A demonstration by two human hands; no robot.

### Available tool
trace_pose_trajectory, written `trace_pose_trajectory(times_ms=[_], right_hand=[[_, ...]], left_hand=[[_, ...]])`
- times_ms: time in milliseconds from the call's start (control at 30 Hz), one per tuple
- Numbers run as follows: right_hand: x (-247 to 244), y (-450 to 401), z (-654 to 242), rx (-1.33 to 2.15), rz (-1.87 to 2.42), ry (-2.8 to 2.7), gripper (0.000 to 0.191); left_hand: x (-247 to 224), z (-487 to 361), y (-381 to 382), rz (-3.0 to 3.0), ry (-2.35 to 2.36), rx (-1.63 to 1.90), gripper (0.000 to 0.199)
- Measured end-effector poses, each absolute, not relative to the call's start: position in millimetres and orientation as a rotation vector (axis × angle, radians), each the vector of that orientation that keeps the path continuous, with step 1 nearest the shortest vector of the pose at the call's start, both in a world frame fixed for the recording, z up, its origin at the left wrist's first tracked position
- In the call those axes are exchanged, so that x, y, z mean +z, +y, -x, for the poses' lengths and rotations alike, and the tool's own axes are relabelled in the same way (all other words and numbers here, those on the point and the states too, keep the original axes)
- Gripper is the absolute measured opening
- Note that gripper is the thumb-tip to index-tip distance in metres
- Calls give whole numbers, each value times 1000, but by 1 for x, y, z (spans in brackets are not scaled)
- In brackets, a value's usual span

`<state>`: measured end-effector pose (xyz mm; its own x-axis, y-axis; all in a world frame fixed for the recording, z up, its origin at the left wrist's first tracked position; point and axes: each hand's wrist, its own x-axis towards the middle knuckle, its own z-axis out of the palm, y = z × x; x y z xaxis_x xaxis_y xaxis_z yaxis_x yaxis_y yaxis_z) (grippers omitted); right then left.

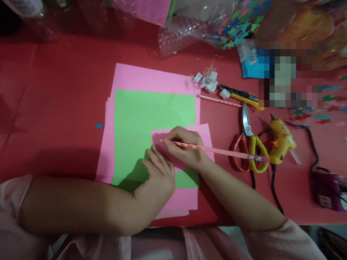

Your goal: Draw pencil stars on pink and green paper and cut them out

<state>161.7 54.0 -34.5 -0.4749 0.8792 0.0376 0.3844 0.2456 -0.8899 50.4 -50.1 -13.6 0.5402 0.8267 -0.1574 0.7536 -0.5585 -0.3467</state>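
Between the fingers of my right hand (187, 146) is a long pink pencil (225, 151), its tip near the upper left corner of a small pink paper (202, 135). My left hand (161, 168) lies with outstretched fingers over the lower left edge of that paper. Beneath it is a green sheet (135, 119), which rests on a larger pink sheet (143, 76). Another sheet's edge peeks out below. My hands partly cover the small paper, so I cannot tell whether it bears any marks.
Right of the sheets lie a second pencil (219, 100), a utility knife (244, 96), scissors (247, 144), a yellow glue gun (280, 139) with its cord, and several small white boxes (211, 86) with wires. Clear plastic bottles (176, 39) lie along the back. A blue star (99, 125) is at left.
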Motion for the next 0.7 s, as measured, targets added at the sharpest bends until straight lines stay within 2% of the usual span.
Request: trace_pose_trajectory(times_ms=[267,433,700], right_hand=[[-38,55,-162,1218,1136,-1988,14],[-37,56,-162,1198,1120,-1990,13],[-37,57,-162,1179,1096,-2020,11]], left_hand=[[-6,-51,-42,2576,-1349,533,39],[-6,-49,-41,2475,-1255,350,35],[-6,-48,-41,2408,-1231,358,36]])
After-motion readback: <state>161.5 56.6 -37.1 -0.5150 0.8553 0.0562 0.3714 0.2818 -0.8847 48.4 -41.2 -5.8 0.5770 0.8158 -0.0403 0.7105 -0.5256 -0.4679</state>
